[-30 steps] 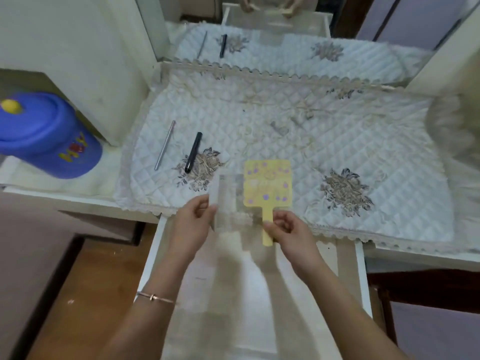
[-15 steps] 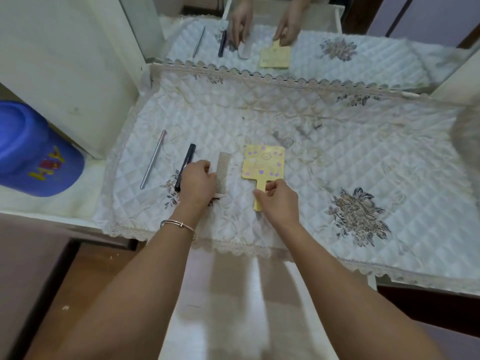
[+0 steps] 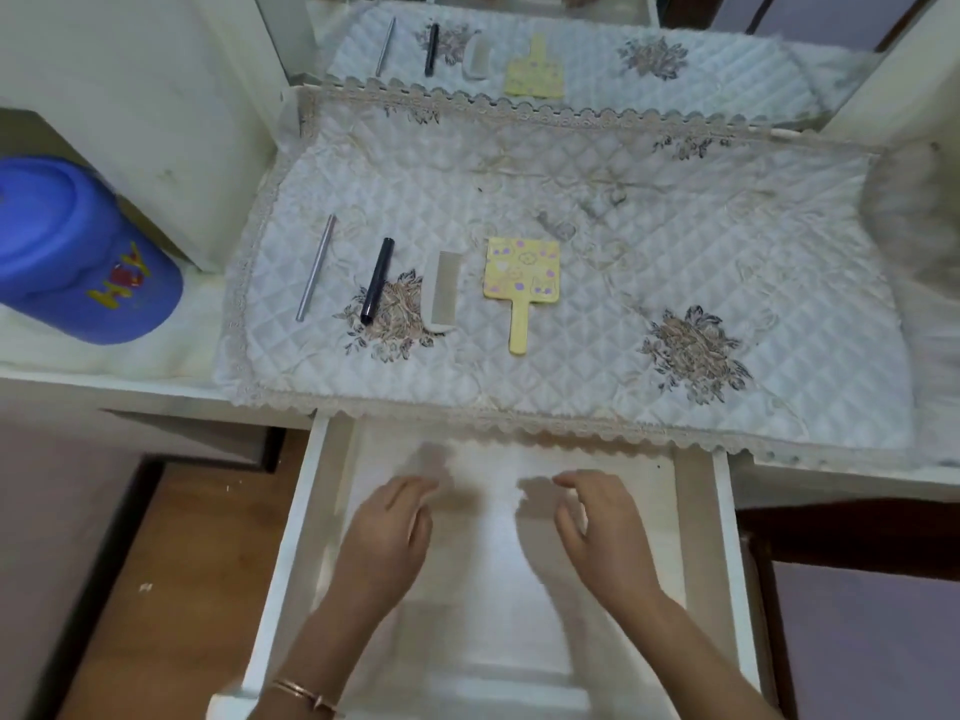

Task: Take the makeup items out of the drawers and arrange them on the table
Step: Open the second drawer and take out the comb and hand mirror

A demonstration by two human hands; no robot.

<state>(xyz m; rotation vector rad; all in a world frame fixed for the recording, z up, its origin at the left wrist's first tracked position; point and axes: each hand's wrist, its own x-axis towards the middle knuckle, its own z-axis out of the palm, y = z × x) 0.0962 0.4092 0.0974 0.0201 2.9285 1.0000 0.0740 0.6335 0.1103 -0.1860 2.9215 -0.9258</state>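
Note:
Four items lie in a row on the quilted white table cover: a thin silver stick, a black pen-like tube, a white comb and a yellow hand mirror with purple spots. Below the table edge a white drawer stands pulled out. My left hand and my right hand hover inside the drawer, both with nothing in them and fingers loosely apart. I see no item on the visible drawer bottom.
A blue lidded container stands on the lower shelf at the left. A wall mirror at the back reflects the table. White cabinet sides flank the table. Wooden floor shows at the lower left.
Both hands let go of the comb and the yellow mirror on the table cover and drew back down into the open drawer. The view tilted down.

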